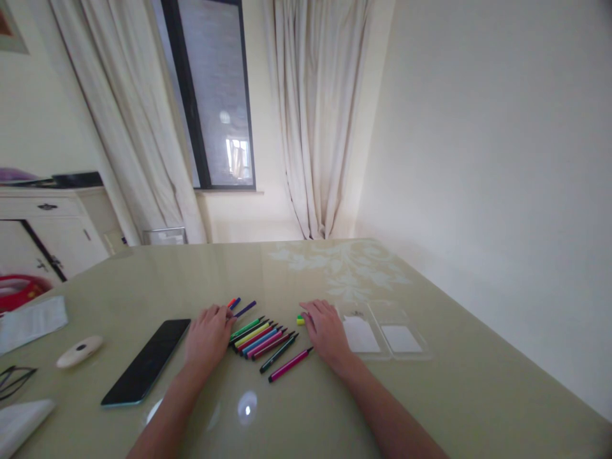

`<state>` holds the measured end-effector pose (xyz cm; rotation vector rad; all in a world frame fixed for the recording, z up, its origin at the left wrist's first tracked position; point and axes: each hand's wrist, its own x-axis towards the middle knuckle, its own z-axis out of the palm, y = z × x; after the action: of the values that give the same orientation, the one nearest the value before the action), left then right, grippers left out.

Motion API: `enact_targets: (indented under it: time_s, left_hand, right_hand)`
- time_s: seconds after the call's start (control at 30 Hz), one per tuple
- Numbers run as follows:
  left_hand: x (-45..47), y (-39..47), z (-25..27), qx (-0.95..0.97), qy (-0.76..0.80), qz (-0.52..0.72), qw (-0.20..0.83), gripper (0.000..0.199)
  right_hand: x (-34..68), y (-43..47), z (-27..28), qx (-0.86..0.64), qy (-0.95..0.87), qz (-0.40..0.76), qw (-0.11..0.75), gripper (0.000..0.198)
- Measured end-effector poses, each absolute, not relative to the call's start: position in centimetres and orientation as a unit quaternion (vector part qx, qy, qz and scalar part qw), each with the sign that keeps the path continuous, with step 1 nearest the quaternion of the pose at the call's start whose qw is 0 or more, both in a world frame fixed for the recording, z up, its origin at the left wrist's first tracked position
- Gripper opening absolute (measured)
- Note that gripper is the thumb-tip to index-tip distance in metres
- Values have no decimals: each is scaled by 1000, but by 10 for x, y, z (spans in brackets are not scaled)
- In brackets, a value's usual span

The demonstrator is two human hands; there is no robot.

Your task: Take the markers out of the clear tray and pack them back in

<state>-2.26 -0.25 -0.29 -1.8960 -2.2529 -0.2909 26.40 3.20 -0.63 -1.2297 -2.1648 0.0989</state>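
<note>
Several felt-tip markers [266, 339] lie side by side in a slanted row between my hands, their dark pointed ends to the upper right. My left hand [208, 335] is curled at the row's left end. Beyond its fingers stick out the ends of blue and orange-red markers [234, 303]; the rest of them is hidden. Close by lies a dark blue marker [246, 309]. My right hand [327, 333] is closed over green and yellow markers [300, 319], with only their ends showing by the thumb. A magenta marker [289, 366] lies apart in front.
A clear plastic case [401, 341] lies opened flat right of my right hand. On the left are a phone [147, 363], a white oval object [80, 352], glasses [16, 379] and a white cloth or paper [33, 324]. A wall borders the glossy table [430, 408] on the right.
</note>
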Motion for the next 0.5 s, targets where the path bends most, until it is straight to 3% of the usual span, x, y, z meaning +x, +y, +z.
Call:
enact_targets:
  time_s: [0.17, 0.3, 0.5]
  left_hand:
    - [9, -5, 3, -716, -663, -218, 33, 19]
    - [32, -8, -1, -770, -575, -273, -39, 23]
    - [51, -18, 3, -803, -549, -232, -8, 30]
  right_hand:
    - [261, 25, -1, -418, -835, 75, 350, 48]
    - [261, 23, 0, -386, -854, 97, 335, 28]
    - [259, 15, 5, -350, -884, 104, 292, 23]
